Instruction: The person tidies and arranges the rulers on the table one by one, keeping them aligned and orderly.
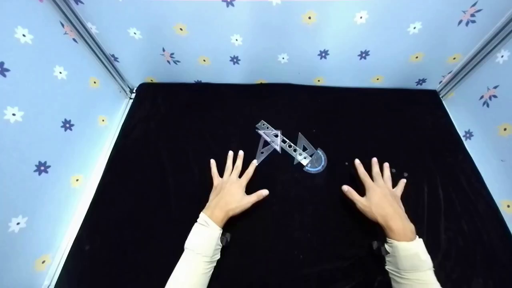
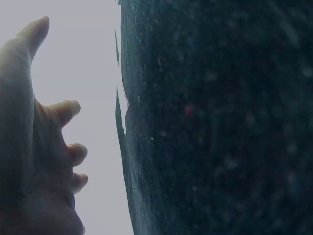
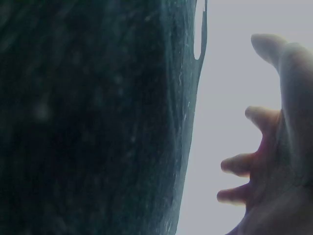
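Observation:
My left hand is spread with straight fingers over the black cloth, its index fingertip beside the lower tip of a clear set square. A purple-edged triangle overlaps that set square and a clear ruler, which lies slantwise with cut-out shapes along it. At the ruler's lower right end are another clear set square and a protractor with a blue band. Right of these, my right hand is spread too, holding nothing. Both wrist views show dim, backlit hands, the left and the right, beside dark cloth.
Black cloth covers the table. Blue flowered panels stand at the back and both sides, with metal posts at the corners. Small specks lie near the right hand.

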`<state>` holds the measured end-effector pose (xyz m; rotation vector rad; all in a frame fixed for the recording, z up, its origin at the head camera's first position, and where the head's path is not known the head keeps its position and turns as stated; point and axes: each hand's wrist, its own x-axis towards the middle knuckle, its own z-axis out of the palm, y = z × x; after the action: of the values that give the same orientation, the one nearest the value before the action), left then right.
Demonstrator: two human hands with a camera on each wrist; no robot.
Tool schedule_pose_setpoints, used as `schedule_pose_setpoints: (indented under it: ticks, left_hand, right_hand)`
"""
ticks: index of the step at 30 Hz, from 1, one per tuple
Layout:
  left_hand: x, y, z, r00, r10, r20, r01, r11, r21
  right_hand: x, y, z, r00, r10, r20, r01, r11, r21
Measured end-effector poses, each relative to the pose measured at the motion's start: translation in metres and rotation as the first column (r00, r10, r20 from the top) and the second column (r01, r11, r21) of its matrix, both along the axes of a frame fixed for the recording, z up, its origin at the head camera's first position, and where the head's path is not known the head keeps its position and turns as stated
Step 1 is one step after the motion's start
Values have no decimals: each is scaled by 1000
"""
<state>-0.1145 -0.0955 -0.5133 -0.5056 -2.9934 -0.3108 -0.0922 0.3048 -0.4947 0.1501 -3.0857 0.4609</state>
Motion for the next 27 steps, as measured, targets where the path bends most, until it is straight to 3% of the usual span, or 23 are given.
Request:
schedule_pose_setpoints:
  ticks: [27]
  left_hand:
    - [-3,8,1,1000,1,28,-1,1000,15]
  right_hand:
    - [-10,-35,-1,999,46,6,-46,999,-20]
